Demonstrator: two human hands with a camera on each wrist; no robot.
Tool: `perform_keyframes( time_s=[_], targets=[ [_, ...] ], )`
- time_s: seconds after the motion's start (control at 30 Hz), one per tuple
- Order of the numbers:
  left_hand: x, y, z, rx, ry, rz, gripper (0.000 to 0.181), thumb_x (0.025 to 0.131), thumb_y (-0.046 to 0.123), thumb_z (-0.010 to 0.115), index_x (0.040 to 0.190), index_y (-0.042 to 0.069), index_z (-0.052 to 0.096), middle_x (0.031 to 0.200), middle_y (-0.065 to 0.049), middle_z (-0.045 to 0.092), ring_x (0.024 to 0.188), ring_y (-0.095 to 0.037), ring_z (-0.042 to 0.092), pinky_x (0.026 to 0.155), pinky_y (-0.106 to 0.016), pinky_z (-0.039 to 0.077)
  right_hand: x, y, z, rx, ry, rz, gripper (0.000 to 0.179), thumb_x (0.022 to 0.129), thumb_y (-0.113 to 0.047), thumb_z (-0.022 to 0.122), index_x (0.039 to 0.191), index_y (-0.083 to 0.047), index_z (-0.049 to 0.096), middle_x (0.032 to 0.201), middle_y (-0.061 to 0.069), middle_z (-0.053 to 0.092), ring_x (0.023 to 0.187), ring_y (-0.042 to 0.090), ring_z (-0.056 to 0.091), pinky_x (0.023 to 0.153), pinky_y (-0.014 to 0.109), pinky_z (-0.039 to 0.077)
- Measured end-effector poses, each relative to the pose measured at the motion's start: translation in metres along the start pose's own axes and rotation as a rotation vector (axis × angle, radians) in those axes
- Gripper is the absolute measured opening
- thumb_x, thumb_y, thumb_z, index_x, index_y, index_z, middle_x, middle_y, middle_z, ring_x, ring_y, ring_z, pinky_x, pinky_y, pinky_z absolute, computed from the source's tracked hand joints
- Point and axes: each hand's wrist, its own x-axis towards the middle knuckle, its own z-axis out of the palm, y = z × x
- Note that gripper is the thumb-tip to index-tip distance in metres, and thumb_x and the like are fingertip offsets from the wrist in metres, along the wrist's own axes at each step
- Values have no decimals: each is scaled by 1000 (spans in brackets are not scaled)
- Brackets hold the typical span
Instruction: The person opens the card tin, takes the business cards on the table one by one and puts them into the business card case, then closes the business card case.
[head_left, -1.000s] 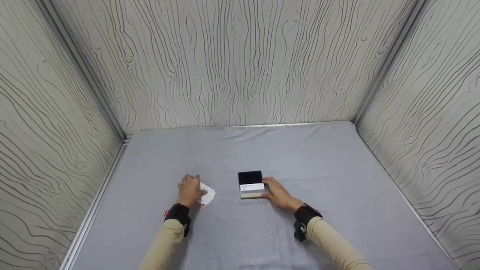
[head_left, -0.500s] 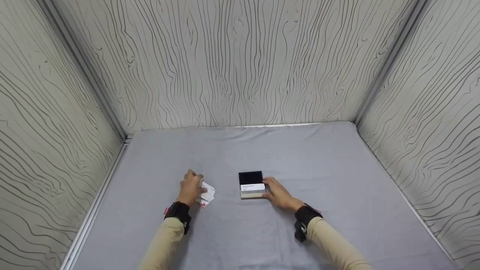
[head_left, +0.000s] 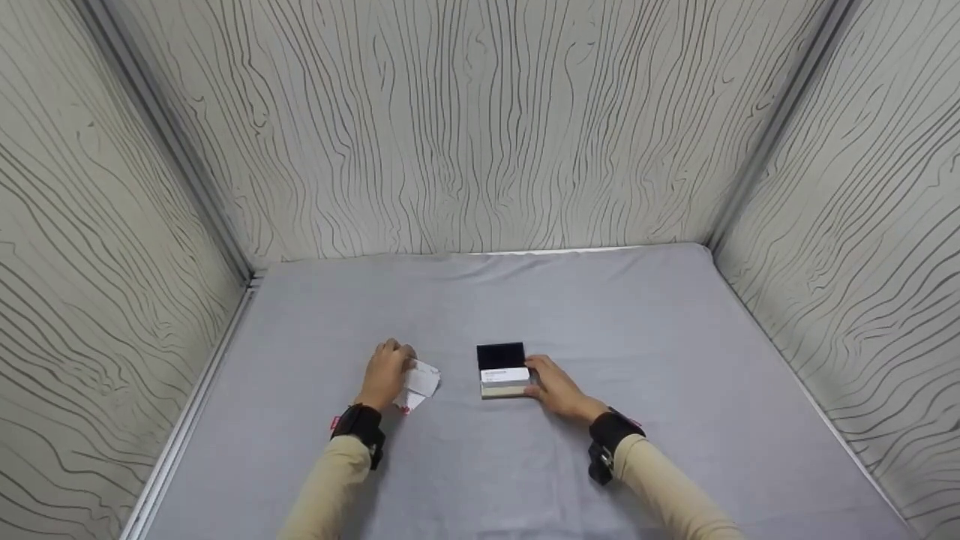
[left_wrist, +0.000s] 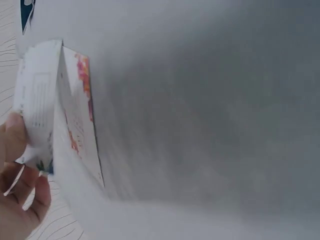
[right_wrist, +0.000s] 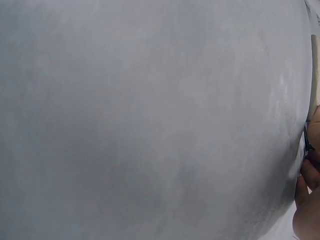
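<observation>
In the head view my left hand point(head_left: 385, 375) pinches a white card point(head_left: 423, 377) by its edge. The left wrist view shows the thumb on the face of this card point(left_wrist: 37, 95), which has printed lines and a dark blue corner. Beneath it on the cloth lies another card point(left_wrist: 80, 120) with pink and orange marks, partly covered. My right hand point(head_left: 556, 388) grips the right side of an opened card case point(head_left: 501, 355) with a dark lid interior and a beige front. Inside the case is a white card point(head_left: 504, 375). The right wrist view shows only a few fingers point(right_wrist: 311, 175) at its edge.
A grey cloth point(head_left: 600, 315) with light wrinkles covers the table. Pale panels with a dark wood-grain pattern point(head_left: 465, 127) stand at the back and both sides. A metal rail point(head_left: 191, 397) runs along the left edge.
The left hand has lifted one card off the other and shifted it slightly right and away from me. The right hand and the card case have stayed nearly still.
</observation>
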Motion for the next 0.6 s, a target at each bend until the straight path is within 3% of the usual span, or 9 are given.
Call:
perform_keyframes(
  time_s=[0.33, 0.6],
  targets=[
    [11, 12, 6, -99, 49, 94, 9, 82, -2, 74, 84, 1, 66, 83, -8, 51, 79, -29, 55, 68, -44, 51, 1, -1, 1, 13, 6, 0, 42, 93, -3, 63, 125, 19, 48, 129, 34, 48, 123, 48, 47, 101, 59, 35],
    [19, 27, 11, -211, -16, 120, 6, 91, 7, 68, 90, 1, 68, 84, -5, 53, 79, -24, 56, 72, -40, 50, 1, 0, 1, 30, 11, 4, 43, 93, -5, 64, 124, 20, 48, 128, 35, 48, 123, 50, 46, 101, 60, 35]
  ],
)
